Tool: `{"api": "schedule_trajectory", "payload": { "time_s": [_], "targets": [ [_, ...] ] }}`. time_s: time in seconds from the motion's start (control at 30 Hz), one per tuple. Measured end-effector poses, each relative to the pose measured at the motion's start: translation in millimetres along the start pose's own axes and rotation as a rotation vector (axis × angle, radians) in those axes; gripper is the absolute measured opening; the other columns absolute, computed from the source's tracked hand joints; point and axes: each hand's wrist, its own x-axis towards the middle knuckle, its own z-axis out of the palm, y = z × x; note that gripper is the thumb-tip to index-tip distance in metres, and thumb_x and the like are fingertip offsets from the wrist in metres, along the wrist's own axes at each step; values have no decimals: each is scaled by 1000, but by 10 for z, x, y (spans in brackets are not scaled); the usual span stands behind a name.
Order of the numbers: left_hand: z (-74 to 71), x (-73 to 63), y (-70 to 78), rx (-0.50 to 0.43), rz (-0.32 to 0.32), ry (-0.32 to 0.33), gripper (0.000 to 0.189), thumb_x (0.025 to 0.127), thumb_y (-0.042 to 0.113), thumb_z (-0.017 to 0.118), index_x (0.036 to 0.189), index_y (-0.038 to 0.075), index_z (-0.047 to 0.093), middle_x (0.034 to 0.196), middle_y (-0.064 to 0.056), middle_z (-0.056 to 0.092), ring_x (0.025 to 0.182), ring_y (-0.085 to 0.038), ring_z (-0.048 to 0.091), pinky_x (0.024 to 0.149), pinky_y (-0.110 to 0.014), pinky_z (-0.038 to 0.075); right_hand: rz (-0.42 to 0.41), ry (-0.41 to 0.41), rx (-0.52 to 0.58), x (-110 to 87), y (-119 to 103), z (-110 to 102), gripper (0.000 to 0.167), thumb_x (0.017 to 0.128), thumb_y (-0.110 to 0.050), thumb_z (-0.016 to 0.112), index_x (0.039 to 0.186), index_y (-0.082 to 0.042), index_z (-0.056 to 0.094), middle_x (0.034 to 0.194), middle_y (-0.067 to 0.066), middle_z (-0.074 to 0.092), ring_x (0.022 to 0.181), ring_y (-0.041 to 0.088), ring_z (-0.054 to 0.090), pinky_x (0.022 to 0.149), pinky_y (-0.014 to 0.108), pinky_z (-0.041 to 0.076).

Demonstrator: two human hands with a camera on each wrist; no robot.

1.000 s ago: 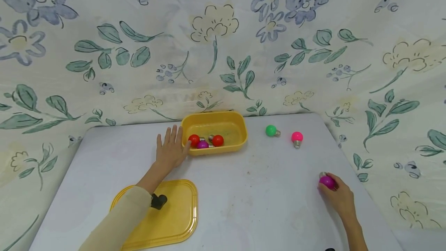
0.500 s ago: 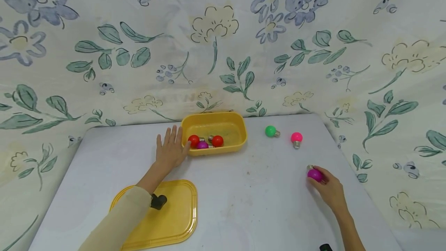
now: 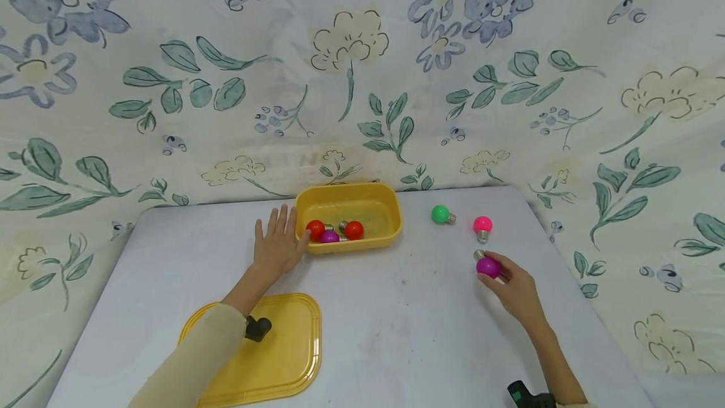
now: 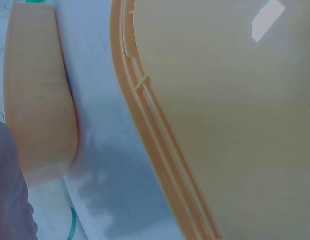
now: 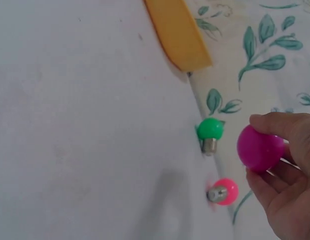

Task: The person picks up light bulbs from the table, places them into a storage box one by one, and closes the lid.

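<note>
My right hand point(image 3: 517, 289) holds a purple light bulb point(image 3: 488, 267) between thumb and fingers, its metal base pointing away from me. In the right wrist view the purple bulb's point(image 5: 260, 148) round end faces the camera and its base is hidden. My left hand point(image 3: 275, 247) lies with straight fingers against the left end of a yellow bin point(image 3: 391, 243), thumb at its rim. Inside the bin are two red bulbs, one at the left point(image 3: 315, 229) and one in the middle point(image 3: 354, 230), with a purple bulb point(image 3: 330, 237) between them.
A green bulb point(image 3: 440, 214) and a pink bulb point(image 3: 483, 224) lie on the white table point(image 3: 385, 332) right of the bin. Under my left forearm is a yellow tray point(image 3: 283, 357). A flowered cloth point(image 3: 362, 80) hangs along the table's back edge.
Carrying the purple bulb, my right hand has moved left and away from me, from the table's right side to just in front of the pink bulb. My left hand has stayed put.
</note>
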Motion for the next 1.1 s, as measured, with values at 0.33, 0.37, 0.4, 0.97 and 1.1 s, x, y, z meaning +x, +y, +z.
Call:
{"api": "schedule_trajectory", "payload": {
  "time_s": [0.33, 0.37, 0.4, 0.97, 1.1],
  "targets": [
    [-9, -15, 2, 13, -1, 2, 74, 106, 44, 34, 157, -4, 12, 162, -27, 8, 149, -44, 3, 115, -64, -1, -85, -46, 63, 234, -276, 142, 51, 87, -2, 76, 135, 1, 58, 131, 25, 59, 118, 43, 58, 92, 48, 51],
    [-9, -16, 2, 11, -2, 2, 74, 106, 44, 34, 157, -4, 12, 162, -27, 8, 149, -44, 3, 115, -64, -1, -97, -47, 68, 253, -310, 159, 51, 87, -2, 76, 135, 1, 58, 130, 25, 59, 118, 43, 59, 91, 49, 52],
    [-7, -17, 2, 8, -2, 2, 74, 106, 44, 34, 157, -4, 12, 162, -27, 7, 149, -44, 3, 115, -64, -2, -106, -48, 69, 272, -341, 176, 51, 87, -2, 76, 135, 1, 59, 130, 24, 60, 118, 43, 59, 91, 49, 52],
    [10, 3, -13, 5, -2, -21, 75, 106, 45, 32, 158, -3, 8, 163, -27, 4, 149, -44, 0, 115, -64, -4, -161, -124, 151, 590, -708, 586, 53, 87, -2, 76, 137, -2, 59, 135, 20, 58, 124, 39, 55, 96, 52, 49],
    [5, 2, -9, 4, -2, -21, 75, 106, 44, 32, 158, -4, 8, 163, -26, 5, 149, -43, 1, 115, -64, -4, -183, -134, 129, 689, -794, 687, 52, 88, -4, 75, 137, -4, 59, 134, 19, 59, 123, 38, 56, 96, 51, 50]
  ]
}}
